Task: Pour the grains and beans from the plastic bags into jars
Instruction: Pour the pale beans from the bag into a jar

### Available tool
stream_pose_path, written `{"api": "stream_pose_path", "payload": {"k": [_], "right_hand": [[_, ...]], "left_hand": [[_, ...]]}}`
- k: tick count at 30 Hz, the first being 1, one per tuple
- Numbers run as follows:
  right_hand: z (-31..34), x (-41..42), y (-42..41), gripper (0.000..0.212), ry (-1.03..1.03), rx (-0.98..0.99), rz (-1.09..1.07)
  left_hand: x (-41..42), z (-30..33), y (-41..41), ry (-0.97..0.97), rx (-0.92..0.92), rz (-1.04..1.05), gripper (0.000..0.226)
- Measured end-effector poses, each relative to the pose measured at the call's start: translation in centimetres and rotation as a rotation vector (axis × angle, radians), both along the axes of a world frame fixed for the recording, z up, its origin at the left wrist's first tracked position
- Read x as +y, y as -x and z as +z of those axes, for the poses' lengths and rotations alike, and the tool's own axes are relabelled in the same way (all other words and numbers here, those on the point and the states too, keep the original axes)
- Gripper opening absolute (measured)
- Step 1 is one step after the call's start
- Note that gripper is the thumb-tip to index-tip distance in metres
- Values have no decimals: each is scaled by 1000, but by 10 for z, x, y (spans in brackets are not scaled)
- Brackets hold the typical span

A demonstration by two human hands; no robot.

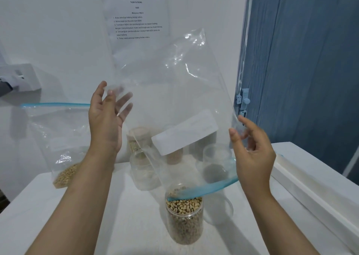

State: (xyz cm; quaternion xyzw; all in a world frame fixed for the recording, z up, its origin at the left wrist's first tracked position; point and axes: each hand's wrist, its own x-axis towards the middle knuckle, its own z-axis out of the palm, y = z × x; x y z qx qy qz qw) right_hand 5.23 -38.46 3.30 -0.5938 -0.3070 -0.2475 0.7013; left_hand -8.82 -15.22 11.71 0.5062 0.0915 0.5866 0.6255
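Careful: your left hand and right hand pinch the upturned empty bag; dragging its blue zip edge could tip the bean jar.

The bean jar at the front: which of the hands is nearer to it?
Right. The right hand holds the bag's edge just above and right of the jar; the left hand is higher, up-left.
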Motion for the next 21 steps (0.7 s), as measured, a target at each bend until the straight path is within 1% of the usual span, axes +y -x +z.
{"api": "stream_pose_path", "payload": {"k": [6,10,14,17,21], "right_hand": [[-3,-5,4,25,1,17,1],[-1,-5,4,25,18,-2,-5],[0,-5,5,25,32,-15,-14],[-1,-4,6,26,40,-31,-28],[-2,-4,5,25,34,-12,-29]], "left_hand": [[-2,-1,0,-8,5,-40,32],[0,-1,2,44,-41,-90,28],[2,-3,4,56,-58,-134,34],[1,-4,5,30,-46,-131,38],[1,-6,4,13,-25,-95,37]]}}
